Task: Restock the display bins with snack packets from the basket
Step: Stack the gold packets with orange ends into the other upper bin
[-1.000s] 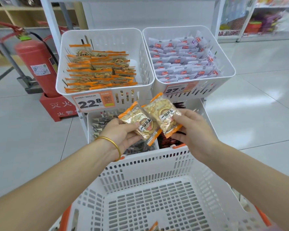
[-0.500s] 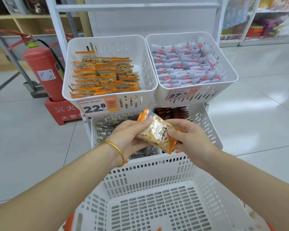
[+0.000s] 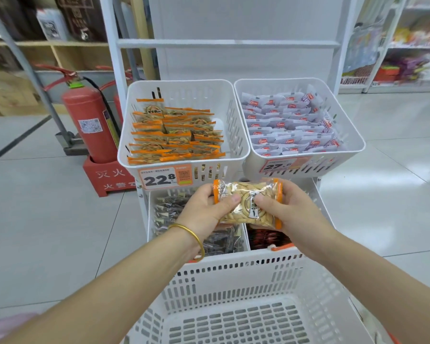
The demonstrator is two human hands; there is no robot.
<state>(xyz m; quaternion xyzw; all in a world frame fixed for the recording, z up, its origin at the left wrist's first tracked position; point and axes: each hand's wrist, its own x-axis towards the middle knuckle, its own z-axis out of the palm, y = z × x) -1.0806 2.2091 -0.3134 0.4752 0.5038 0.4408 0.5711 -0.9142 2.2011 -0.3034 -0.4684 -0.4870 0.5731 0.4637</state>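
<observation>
Jointly left hand (image 3: 204,209), right hand (image 3: 291,214) grip snack packet (image 3: 248,202) (hiding lower bins (image 3: 146,214)); extinguisher (image 3: 90,125) nearby.

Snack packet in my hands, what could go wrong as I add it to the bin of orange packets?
1. The upper left bin is already stacked close to its front rim, so the snack packet may slide out over the front.
2. The left hand and right hand hold it above the lower bin's dark packets; a slip could land it in the wrong stock.
</observation>
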